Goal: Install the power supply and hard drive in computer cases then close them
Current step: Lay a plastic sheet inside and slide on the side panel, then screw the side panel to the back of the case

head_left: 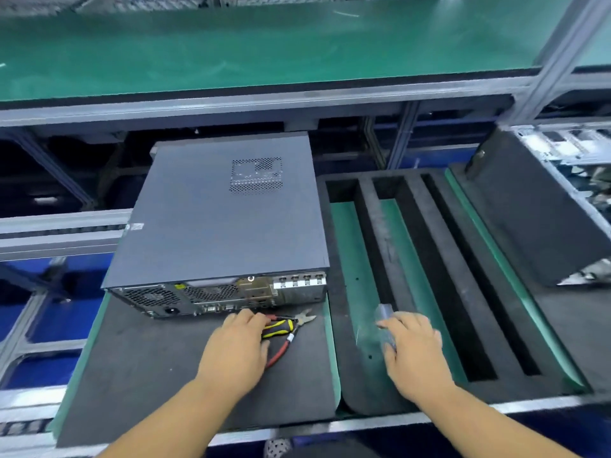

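— Can we read any writing on the computer case (218,213)?

— No. We see a small white sticker (136,226) at the left edge of its lid and a yellow label on the rear panel, but both are too blurred to read.

— How does the case look to us?

— Closed. The dark grey lid is on, with a square patch of vent holes (256,175) towards the far end. The rear panel faces us: a round fan grille and a power socket at the left, a row of ports in the middle, four slot covers at the right. It lies flat on the far half of the black foam pad (139,365), its right edge beside the slotted foam tray (426,259).

— And our hands?

— Our left hand (236,348) is at the near edge of the case, fingers curled round a yellow-and-black handled screwdriver (279,328) that lies across red-handled cutting pliers (291,338) on the pad. Our right hand (413,348) is over the tray's left green channel, fingers loosely bent on a small clear plastic piece (385,314); we cannot tell whether it truly grips it.
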A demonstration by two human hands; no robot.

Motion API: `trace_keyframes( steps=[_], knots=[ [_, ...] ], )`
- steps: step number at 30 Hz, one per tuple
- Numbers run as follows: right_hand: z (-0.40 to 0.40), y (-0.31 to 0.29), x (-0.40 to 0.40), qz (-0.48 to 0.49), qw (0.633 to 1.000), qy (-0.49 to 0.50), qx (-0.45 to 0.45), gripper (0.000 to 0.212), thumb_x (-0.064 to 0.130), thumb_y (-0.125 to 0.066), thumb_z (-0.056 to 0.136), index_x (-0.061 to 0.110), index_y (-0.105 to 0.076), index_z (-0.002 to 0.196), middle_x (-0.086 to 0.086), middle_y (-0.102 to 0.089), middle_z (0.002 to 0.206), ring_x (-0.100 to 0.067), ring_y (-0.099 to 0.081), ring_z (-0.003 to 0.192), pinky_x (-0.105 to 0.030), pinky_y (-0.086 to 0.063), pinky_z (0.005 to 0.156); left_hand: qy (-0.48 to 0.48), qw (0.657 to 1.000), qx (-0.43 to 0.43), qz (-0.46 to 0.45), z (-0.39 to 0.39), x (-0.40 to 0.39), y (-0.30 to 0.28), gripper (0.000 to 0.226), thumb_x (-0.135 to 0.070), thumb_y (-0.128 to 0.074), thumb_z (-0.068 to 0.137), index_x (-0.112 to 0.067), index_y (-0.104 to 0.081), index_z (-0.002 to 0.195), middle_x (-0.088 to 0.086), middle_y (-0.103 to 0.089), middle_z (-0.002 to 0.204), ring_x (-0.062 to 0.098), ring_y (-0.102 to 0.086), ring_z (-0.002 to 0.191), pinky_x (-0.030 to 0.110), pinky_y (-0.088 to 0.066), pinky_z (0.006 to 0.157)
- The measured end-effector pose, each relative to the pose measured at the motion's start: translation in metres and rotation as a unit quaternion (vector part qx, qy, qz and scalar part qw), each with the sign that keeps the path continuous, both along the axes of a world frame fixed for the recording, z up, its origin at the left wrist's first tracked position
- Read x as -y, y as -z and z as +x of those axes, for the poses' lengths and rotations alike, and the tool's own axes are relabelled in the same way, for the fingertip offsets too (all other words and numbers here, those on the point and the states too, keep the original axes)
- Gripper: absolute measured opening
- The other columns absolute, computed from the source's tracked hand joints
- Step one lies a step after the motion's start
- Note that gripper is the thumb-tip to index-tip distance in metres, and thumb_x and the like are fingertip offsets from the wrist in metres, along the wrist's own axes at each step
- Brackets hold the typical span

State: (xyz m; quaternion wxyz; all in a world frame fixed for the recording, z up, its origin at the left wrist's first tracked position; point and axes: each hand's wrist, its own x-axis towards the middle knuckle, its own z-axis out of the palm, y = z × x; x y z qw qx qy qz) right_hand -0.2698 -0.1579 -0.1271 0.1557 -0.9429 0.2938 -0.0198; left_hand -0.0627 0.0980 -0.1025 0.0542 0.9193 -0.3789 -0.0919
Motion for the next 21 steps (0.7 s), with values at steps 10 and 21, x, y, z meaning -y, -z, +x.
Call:
trace_keyframes(
  steps=[10,21],
  knots=[
    [0.019,0.021,0.049,-0.073,0.957,-0.167,-0.225,0.104,0.044,-0.066,0.081,0.031,-0.002,0.163,-0.003,0.022,0.170,-0.039,0.033,0.150,-0.069,0.010,0.117,-0.027,0.993,0.080,0.080,-0.001,0.009,-0.007,0.026,-0.020,-0.081,0.078,-0.023,-0.063,0.097,-0.003,-0.065,0.089,0.027,-0.064,0.082,0.039,-0.047,0.064],
    [0.027,0.011,0.053,-0.014,0.983,-0.152,-0.097,0.076,0.047,-0.075,0.078,0.030,-0.048,0.146,-0.004,-0.023,0.160,-0.030,0.005,0.158,-0.058,0.003,0.125,-0.103,0.992,-0.039,-0.061,-0.018,0.002,-0.022,0.025,-0.007,-0.061,0.094,-0.024,-0.046,0.104,-0.003,-0.048,0.095,0.021,-0.051,0.077,0.036,-0.041,0.061]
  ],
)
